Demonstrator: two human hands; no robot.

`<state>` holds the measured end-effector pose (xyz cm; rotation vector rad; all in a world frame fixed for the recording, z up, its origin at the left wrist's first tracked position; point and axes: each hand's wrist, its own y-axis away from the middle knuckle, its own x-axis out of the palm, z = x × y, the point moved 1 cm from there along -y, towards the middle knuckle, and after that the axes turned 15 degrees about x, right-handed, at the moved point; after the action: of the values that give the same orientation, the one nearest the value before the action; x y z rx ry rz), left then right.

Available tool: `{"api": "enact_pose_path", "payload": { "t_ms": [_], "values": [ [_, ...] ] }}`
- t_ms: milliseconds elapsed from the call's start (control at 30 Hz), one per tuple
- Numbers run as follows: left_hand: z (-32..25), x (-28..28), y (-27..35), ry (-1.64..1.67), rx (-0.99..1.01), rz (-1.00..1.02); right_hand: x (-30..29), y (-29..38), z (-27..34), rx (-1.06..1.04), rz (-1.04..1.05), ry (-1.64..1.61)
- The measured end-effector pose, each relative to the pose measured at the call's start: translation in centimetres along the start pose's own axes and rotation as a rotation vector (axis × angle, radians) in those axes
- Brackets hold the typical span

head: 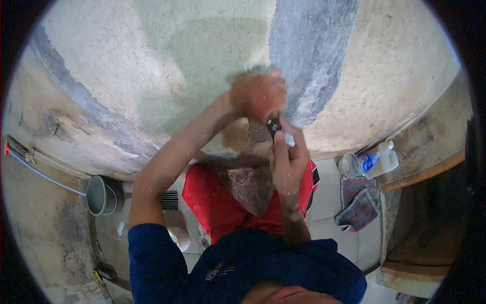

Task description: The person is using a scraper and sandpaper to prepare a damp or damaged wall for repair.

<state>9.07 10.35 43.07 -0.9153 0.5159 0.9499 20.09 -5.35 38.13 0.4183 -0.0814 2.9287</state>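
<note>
Before me stands a rough, partly painted plaster wall [212, 49] with pale green and grey-blue areas. My left hand [260, 93] is blurred in front of it, its fingers by the border of the two colours. A blurred dark patch shows just above that hand; whether the hand holds anything cannot be told. My right hand [290, 159] is lower and a little to the right, closed round a small tool with a black handle [273, 126]. The tool's upper end meets the lower side of my left hand. Something whitish shows beside the right fingers.
A grey bucket [96, 195], a blue hose [45, 174] and a striped mat or brush [170, 200] lie to the left, with a white tub [180, 238]. On the right are a plastic jug [388, 159], a blue-labelled bottle [367, 161], a whitish container [349, 165] and a crumpled cloth [358, 205].
</note>
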Motion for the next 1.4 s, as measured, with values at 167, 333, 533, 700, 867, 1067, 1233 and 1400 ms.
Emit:
{"api": "enact_pose_path", "payload": {
  "t_ms": [167,333,533,700,867,1067,1233,1400],
  "values": [
    [0.2,-1.6,-1.2,0.057,0.1,0.349,0.4,-0.4,0.2,0.078,0.007,0.091],
    [0.1,-2.3,-1.7,-0.026,0.074,0.279,0.4,-0.1,0.6,0.069,0.004,0.038],
    [0.0,-0.3,-0.3,0.124,0.128,0.035,-0.1,0.7,0.9,-0.016,0.072,-0.058],
    [-0.6,-1.6,-1.7,0.263,0.007,0.316,0.2,0.4,0.9,0.013,0.044,0.044],
    [1.6,-2.2,-2.1,0.174,-0.02,-0.023,0.1,-0.3,1.7,-0.051,0.043,-0.046],
    [1.3,-1.4,-2.0,0.068,0.199,0.091,0.3,-0.2,2.3,-0.023,0.031,-0.004],
    [2.1,-3.7,-3.2,0.095,0.075,-0.03,0.0,-0.6,3.2,-0.013,0.025,0.072],
    [1.2,-3.3,-2.6,0.206,0.029,0.16,0.2,0.0,3.1,-0.048,0.079,0.044]
  ]
}}
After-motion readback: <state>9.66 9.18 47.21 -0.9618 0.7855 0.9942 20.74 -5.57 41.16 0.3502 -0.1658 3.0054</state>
